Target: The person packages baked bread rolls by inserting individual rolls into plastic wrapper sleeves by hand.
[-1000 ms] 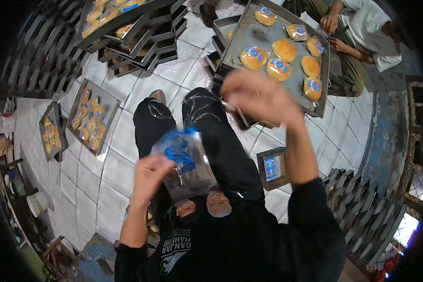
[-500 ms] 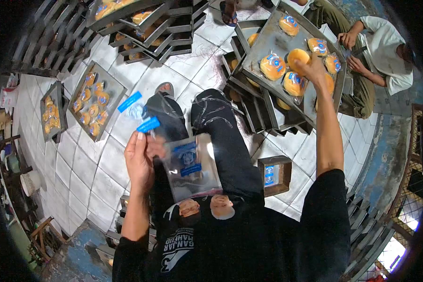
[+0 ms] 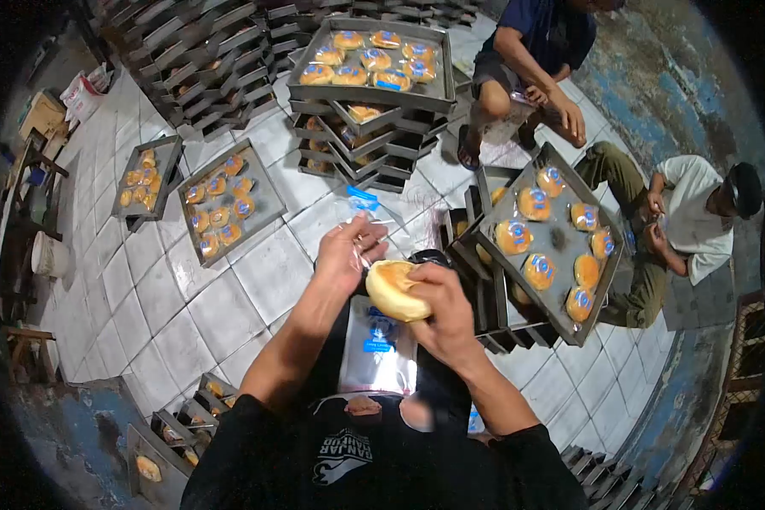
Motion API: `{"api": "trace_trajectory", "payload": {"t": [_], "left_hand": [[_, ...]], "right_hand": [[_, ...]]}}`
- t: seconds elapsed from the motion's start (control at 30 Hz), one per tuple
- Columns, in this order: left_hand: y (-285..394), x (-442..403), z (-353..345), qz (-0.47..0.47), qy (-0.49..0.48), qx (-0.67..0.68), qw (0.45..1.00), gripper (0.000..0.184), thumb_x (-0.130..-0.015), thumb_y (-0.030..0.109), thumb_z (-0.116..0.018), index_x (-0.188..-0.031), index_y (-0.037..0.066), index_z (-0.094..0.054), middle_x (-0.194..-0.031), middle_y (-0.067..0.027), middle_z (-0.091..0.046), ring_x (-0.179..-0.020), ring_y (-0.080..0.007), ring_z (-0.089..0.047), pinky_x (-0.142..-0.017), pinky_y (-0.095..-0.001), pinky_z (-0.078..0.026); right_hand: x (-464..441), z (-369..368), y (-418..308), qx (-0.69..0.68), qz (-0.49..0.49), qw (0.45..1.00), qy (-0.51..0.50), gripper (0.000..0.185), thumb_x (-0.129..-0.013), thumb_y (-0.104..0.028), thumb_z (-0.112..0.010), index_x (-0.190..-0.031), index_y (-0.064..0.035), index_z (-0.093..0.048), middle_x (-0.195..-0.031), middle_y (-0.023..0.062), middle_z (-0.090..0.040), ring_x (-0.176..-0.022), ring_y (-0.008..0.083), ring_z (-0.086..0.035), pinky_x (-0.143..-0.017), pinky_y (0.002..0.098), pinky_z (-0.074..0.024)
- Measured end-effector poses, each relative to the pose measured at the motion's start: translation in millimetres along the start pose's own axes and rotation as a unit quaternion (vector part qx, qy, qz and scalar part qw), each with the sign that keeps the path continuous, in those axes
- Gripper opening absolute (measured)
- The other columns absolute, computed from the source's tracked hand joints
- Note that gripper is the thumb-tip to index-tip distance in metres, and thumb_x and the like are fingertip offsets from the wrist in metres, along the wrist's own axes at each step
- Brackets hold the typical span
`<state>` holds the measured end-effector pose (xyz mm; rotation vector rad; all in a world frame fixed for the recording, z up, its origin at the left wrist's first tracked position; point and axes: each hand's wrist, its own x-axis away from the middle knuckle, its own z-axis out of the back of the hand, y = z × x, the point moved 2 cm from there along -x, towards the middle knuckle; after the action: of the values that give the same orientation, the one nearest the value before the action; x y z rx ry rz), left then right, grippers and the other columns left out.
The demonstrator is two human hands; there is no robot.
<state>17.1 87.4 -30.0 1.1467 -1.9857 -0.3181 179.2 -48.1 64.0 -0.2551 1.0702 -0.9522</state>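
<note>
I have the right hand (image 3: 446,312) grasping a round, golden-topped bread bun with pale sides (image 3: 395,293), thumb and fingers curled around its right part. The bun sits just below and to the right of the left hand (image 3: 345,255); from my end I can't tell whether they touch. That left hand pinches a clear plastic bag with blue printing (image 3: 363,200), its labelled end sticking out past the fingers. Below both hands, I see flat clear plastic bags with blue labels (image 3: 382,361) on the person's lap.

Farther right of the right hand, a grey rectangular metal tray (image 3: 561,238) carries bagged buns (image 3: 540,270), with a seated co-worker in a white shirt (image 3: 693,208) beyond it. Left of the left hand, a second grey metal tray (image 3: 269,204) lies on white floor tiles (image 3: 255,285). Ahead, I see a stack of dark metal trays (image 3: 370,96).
</note>
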Motion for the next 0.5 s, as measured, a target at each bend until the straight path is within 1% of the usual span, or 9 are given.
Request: {"api": "trace_trajectory", "payload": {"t": [0.03, 0.07, 0.13, 0.2, 0.23, 0.33, 0.4, 0.47, 0.5], "left_hand": [[6, 18, -18, -0.005, -0.010, -0.009, 1.000, 0.024, -0.097, 0.023, -0.070, -0.099, 0.003, -0.058, -0.108, -0.0180, -0.070, -0.098, -0.0287, -0.072, -0.081, -0.0439, -0.062], [-3, 17, -20, -0.011, -0.031, 0.011, 0.999, 0.026, -0.099, 0.026, -0.066, -0.105, 0.001, -0.059, -0.111, -0.0181, -0.071, -0.100, -0.0287, -0.071, -0.084, -0.0431, -0.061], [3, 40, -33, 0.060, -0.075, 0.023, 0.995, 0.033, -0.103, 0.033, -0.057, -0.109, 0.002, -0.066, -0.112, -0.0162, -0.072, -0.106, -0.0279, -0.070, -0.091, -0.0423, -0.059], [10, 63, -38, 0.076, -0.097, 0.027, 0.992, 0.038, -0.105, 0.036, -0.050, -0.115, 0.002, -0.066, -0.116, -0.0145, -0.072, -0.108, -0.0263, -0.070, -0.095, -0.0403, -0.057], [9, 72, -35, 0.090, -0.108, 0.024, 0.990, 0.042, -0.105, 0.037, -0.047, -0.119, 0.002, -0.066, -0.119, -0.0137, -0.072, -0.109, -0.0255, -0.070, -0.097, -0.0393, -0.055], [15, 67, -5, 0.071, -0.095, 0.054, 0.992, 0.044, -0.104, 0.037, -0.045, -0.122, 0.002, -0.065, -0.119, -0.0114, -0.072, -0.109, -0.0257, -0.069, -0.102, -0.0408, -0.052], [22, 44, 28, 0.102, -0.121, 0.101, 0.982, 0.046, -0.103, 0.039, -0.046, -0.123, 0.003, -0.065, -0.117, -0.0150, -0.072, -0.109, -0.0292, -0.069, -0.103, -0.0428, -0.051], [17, 37, 52, 0.077, -0.172, 0.149, 0.971, 0.046, -0.105, 0.040, -0.046, -0.125, 0.002, -0.063, -0.120, -0.0149, -0.071, -0.112, -0.0290, -0.067, -0.105, -0.0433, -0.050], [6, 49, 48, 0.006, -0.137, 0.100, 0.986, 0.046, -0.106, 0.040, -0.046, -0.131, 0.003, -0.059, -0.127, -0.0136, -0.068, -0.117, -0.0278, -0.065, -0.108, -0.0430, -0.048]], "right_hand": [[2, -4, 9, 0.049, 0.014, 0.999, 0.000, 0.049, -0.067, 0.008, -0.076, -0.111, -0.0057, -0.061, -0.117, 0.0174, -0.061, -0.108, 0.0371, -0.065, -0.091, 0.0408, -0.0555], [3, -7, 18, 0.098, 0.026, 0.995, -0.001, 0.048, -0.065, 0.011, -0.074, -0.108, -0.0062, -0.061, -0.116, 0.0183, -0.060, -0.108, 0.0397, -0.064, -0.091, 0.0418, -0.0558], [-3, -8, 25, 0.116, 0.017, 0.992, 0.037, 0.045, -0.064, 0.008, -0.074, -0.104, -0.0067, -0.061, -0.116, 0.0167, -0.060, -0.110, 0.0384, -0.064, -0.092, 0.0477, -0.0573], [-21, -9, 9, 0.149, 0.097, 0.984, 0.001, 0.044, -0.066, 0.006, -0.073, -0.106, -0.0076, -0.061, -0.117, 0.0143, -0.060, -0.111, 0.0374, -0.065, -0.094, 0.0520, -0.0569], [-26, -12, 1, 0.162, 0.091, 0.983, -0.011, 0.044, -0.069, 0.001, -0.074, -0.110, -0.0080, -0.061, -0.119, 0.0126, -0.060, -0.115, 0.0353, -0.063, -0.104, 0.0569, -0.0493], [-36, -33, -16, 0.163, -0.010, 0.982, -0.090, 0.046, -0.067, 0.002, -0.078, -0.109, -0.0065, -0.061, -0.121, 0.0141, -0.062, -0.120, 0.0336, -0.061, -0.112, 0.0583, -0.0387], [-16, -70, -23, 0.094, -0.025, 0.986, -0.134, 0.065, -0.073, -0.002, -0.075, -0.134, -0.0038, -0.054, -0.140, 0.0174, -0.057, -0.135, 0.0349, -0.051, -0.117, 0.0580, -0.0315], [0, -96, -17, 0.112, -0.013, 0.981, -0.158, 0.055, -0.083, -0.004, -0.066, -0.136, -0.0008, -0.054, -0.145, 0.0219, -0.053, -0.139, 0.0366, -0.047, -0.120, 0.0582, -0.0270], [-5, -97, -13, 0.139, -0.007, 0.981, -0.135, 0.056, -0.085, -0.003, -0.063, -0.139, -0.0005, -0.052, -0.144, 0.0220, -0.053, -0.139, 0.0369, -0.048, -0.120, 0.0585, -0.0264]]}}
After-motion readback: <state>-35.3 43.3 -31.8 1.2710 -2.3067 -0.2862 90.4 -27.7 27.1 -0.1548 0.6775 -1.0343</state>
